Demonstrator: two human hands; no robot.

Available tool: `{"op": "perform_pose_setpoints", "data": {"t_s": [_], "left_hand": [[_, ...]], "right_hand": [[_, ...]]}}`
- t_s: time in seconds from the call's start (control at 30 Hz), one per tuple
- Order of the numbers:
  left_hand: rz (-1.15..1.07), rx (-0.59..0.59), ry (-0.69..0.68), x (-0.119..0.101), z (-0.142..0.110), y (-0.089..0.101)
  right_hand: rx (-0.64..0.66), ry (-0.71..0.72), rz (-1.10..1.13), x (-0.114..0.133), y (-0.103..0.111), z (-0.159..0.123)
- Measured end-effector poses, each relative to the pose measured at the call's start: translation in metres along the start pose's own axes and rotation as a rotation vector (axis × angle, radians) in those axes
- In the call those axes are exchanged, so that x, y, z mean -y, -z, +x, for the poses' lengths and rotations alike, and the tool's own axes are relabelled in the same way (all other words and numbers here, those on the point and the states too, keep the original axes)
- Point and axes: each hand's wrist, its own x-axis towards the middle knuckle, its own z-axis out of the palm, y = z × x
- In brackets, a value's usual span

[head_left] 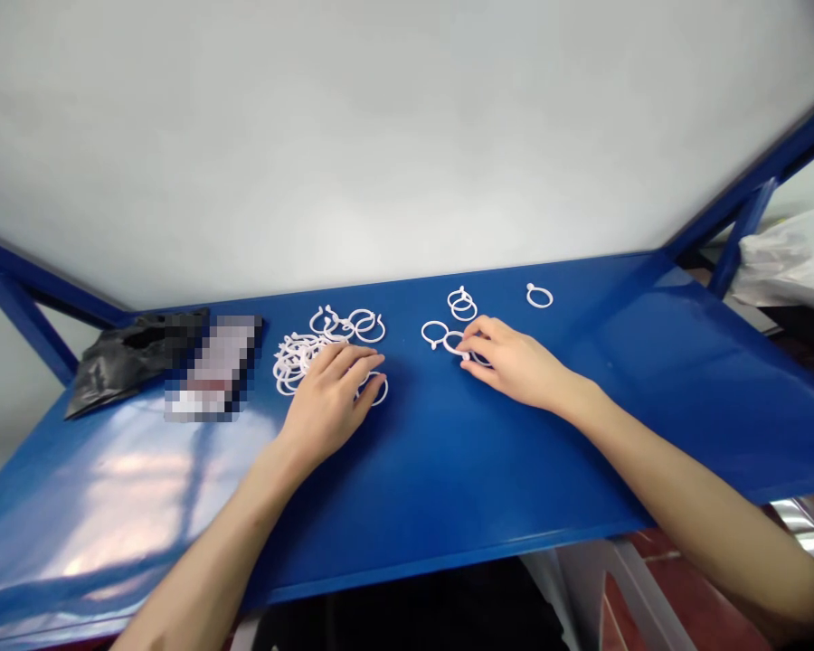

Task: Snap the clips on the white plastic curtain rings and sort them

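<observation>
Several thin white plastic rings, each with a small knob, lie in a heap [291, 362] on the blue table. My left hand [332, 389] rests over the heap's right side with its fingers apart and slightly bent; one white ring [381, 391] shows beside its thumb. Further right, my right hand [508, 357] pinches a white ring [453, 344] between thumb and fingers. Another ring [483, 359] is partly hidden under that hand. Just to the left lies a single ring [435, 334], and two overlapping rings [462, 306] lie behind.
One ring [540, 297] lies apart at the back right. On the left are a black plastic bag [136, 353] and a blurred-out flat object [221, 362]. A white wall [407, 163] closes off the back of the blue table [434, 488]. Blue frame bars [739, 235] rise at both sides.
</observation>
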Motion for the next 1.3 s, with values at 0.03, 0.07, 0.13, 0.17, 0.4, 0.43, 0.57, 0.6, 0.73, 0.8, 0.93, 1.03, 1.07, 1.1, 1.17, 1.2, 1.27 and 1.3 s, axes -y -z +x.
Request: {"op": "perform_pose_setpoints", "data": {"t_s": [0.03,0.07,0.13,0.17,0.4,0.43,0.57,0.6,0.73,0.8,0.93,1.03,1.07,1.1,1.17,1.2,1.27,1.3], "left_hand": [[-0.012,0.001,-0.009,-0.002,0.0,0.0],[-0.024,0.002,-0.017,-0.004,0.0,0.0],[-0.047,0.005,-0.029,-0.008,-0.001,-0.001],[-0.053,0.005,-0.035,-0.01,-0.001,-0.001],[-0.045,0.01,-0.138,-0.027,0.004,-0.008],[-0.055,0.018,-0.153,-0.028,0.004,-0.009],[-0.095,0.028,-0.151,-0.03,0.006,-0.009],[-0.1,0.025,-0.147,-0.03,0.006,-0.008],[-0.105,0.02,-0.137,-0.03,0.008,-0.005],[-0.111,0.018,-0.135,-0.03,0.008,-0.005],[-0.117,0.017,-0.128,-0.03,0.008,-0.005],[-0.114,0.006,-0.128,-0.03,0.008,-0.004],[-0.114,0.003,-0.132,-0.03,0.008,-0.004],[-0.113,0.0,-0.136,-0.03,0.008,-0.004],[-0.109,-0.005,-0.141,-0.03,0.008,-0.003],[-0.105,-0.008,-0.143,-0.03,0.008,-0.003],[-0.1,-0.013,-0.144,-0.03,0.008,-0.003],[-0.098,-0.016,-0.145,-0.03,0.008,-0.003]], "right_hand": [[-0.006,0.03,-0.002,0.003,-0.002,0.0],[-0.014,0.059,-0.003,0.005,-0.003,0.001],[-0.033,0.107,-0.001,0.008,-0.005,0.001],[-0.04,0.126,0.003,0.009,-0.004,0.002],[-0.035,0.259,0.055,0.021,-0.001,0.005],[-0.038,0.267,0.066,0.023,-0.002,0.005],[-0.052,0.18,0.206,0.026,-0.005,0.004],[-0.073,0.108,0.309,0.026,-0.005,0.005],[-0.184,-0.302,1.104,0.023,-0.001,0.009],[-0.204,-0.484,1.471,0.019,0.004,0.013],[-0.273,-0.696,1.707,0.011,0.009,0.02],[-0.34,-0.774,1.679,0.01,0.007,0.022],[-0.369,-0.795,1.653,0.01,0.007,0.022],[-0.396,-0.814,1.628,0.011,0.007,0.022],[-0.424,-0.841,1.604,0.013,0.008,0.022],[-0.422,-0.848,1.609,0.014,0.009,0.022],[-0.404,-0.853,1.636,0.017,0.012,0.022],[-0.396,-0.853,1.651,0.018,0.013,0.021]]}}
